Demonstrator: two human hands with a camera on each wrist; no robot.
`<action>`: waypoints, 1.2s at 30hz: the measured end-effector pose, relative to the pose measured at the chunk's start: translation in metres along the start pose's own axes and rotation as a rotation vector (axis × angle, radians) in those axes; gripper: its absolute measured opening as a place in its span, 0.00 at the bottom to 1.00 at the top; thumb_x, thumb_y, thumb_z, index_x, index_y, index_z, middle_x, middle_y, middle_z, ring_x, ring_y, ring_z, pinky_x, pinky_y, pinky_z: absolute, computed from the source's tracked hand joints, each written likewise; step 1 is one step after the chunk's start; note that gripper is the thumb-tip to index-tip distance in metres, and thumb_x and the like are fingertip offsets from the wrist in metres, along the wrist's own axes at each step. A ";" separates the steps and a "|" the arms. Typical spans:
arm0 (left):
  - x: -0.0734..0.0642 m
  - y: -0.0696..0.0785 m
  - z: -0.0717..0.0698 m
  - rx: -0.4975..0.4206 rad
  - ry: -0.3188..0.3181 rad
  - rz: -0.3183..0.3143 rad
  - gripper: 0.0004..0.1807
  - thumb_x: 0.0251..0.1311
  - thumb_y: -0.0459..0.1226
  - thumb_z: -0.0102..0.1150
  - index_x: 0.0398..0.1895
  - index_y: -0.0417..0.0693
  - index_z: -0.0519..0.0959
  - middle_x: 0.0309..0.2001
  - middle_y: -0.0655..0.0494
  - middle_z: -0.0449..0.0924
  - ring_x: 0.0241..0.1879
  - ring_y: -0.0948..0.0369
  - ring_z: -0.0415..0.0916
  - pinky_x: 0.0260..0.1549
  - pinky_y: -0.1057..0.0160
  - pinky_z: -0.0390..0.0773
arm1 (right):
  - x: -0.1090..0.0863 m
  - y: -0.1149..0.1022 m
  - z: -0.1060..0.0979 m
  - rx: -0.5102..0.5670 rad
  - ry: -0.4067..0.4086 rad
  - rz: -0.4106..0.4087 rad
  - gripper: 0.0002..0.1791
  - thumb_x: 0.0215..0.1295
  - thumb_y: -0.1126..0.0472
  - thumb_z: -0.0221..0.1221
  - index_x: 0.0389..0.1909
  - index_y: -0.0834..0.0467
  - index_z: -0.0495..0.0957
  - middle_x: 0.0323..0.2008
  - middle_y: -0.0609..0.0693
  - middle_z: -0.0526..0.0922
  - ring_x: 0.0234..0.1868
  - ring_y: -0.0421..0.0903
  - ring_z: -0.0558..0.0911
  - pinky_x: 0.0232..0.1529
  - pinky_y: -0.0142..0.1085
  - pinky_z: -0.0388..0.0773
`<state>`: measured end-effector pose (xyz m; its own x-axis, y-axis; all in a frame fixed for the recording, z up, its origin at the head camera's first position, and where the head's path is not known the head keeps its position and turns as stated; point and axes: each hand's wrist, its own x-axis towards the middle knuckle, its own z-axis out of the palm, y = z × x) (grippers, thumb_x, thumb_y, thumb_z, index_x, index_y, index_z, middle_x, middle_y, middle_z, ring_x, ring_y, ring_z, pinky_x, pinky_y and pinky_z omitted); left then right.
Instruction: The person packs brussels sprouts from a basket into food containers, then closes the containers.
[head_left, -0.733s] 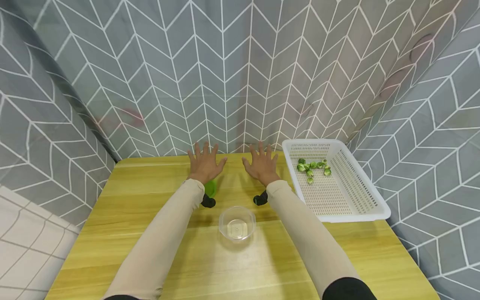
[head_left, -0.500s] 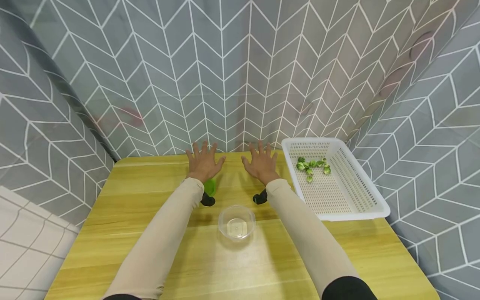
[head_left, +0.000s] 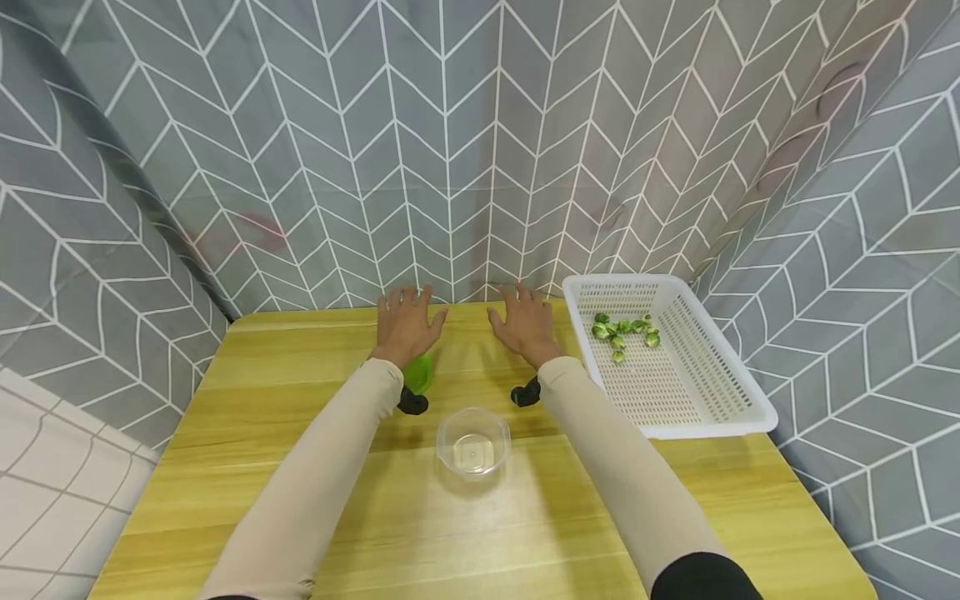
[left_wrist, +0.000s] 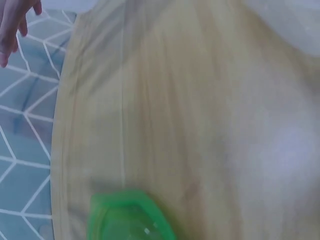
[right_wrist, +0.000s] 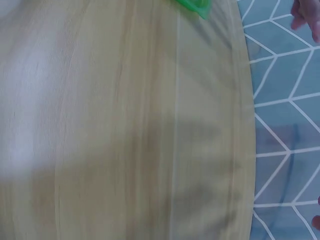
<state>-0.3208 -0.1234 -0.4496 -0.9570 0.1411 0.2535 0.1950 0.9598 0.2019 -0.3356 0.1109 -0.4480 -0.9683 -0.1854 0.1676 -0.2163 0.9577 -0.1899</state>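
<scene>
Both hands are bare and held out over the far edge of the table, palms down. My left hand (head_left: 407, 325) has its fingers spread loosely and holds nothing. Opposite it, my right hand (head_left: 527, 327) is likewise relaxed, with nothing in it. A green, shallow, rimmed piece (left_wrist: 127, 212) lies on the table beside my left wrist, partly hidden by it in the head view. Between the forearms and nearer the body stands a clear plastic bowl (head_left: 474, 443). Right of my right hand, a white slotted basket (head_left: 660, 396) holds several Brussels sprouts (head_left: 626, 329) toward its back left.
The wooden table (head_left: 262, 433) ends just beneath the fingertips. A grey patterned curtain (head_left: 450, 167) hangs right behind it and along both sides. Black wrist mounts (head_left: 412, 402) stick out inward from the wrists.
The fingers of both hands have dipped and bent slightly, and the hands have lowered a little. The bowl, green piece and basket stay where they were.
</scene>
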 end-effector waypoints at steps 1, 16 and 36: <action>-0.001 0.001 0.001 -0.010 0.026 0.015 0.35 0.75 0.60 0.38 0.76 0.49 0.64 0.69 0.41 0.69 0.70 0.40 0.59 0.67 0.36 0.56 | 0.000 0.002 -0.001 0.000 0.017 -0.012 0.33 0.77 0.37 0.42 0.75 0.51 0.64 0.75 0.59 0.61 0.73 0.63 0.62 0.66 0.61 0.64; -0.081 0.017 0.004 -0.526 -0.036 0.069 0.18 0.76 0.48 0.49 0.57 0.52 0.83 0.24 0.63 0.79 0.16 0.65 0.65 0.17 0.64 0.66 | -0.009 0.039 -0.028 0.093 0.192 -0.078 0.24 0.79 0.47 0.48 0.63 0.58 0.77 0.61 0.59 0.76 0.61 0.61 0.73 0.57 0.56 0.73; -0.190 0.027 0.015 -1.130 -0.252 -0.211 0.18 0.75 0.44 0.54 0.59 0.46 0.82 0.22 0.48 0.73 0.17 0.66 0.61 0.16 0.70 0.62 | -0.027 0.111 -0.058 0.251 0.195 0.044 0.24 0.79 0.50 0.48 0.65 0.61 0.74 0.62 0.65 0.75 0.61 0.66 0.73 0.57 0.61 0.72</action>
<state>-0.1365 -0.1210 -0.5064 -0.9839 0.1707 -0.0537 -0.0137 0.2270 0.9738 -0.3263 0.2345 -0.4178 -0.9405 -0.0761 0.3312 -0.2223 0.8750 -0.4302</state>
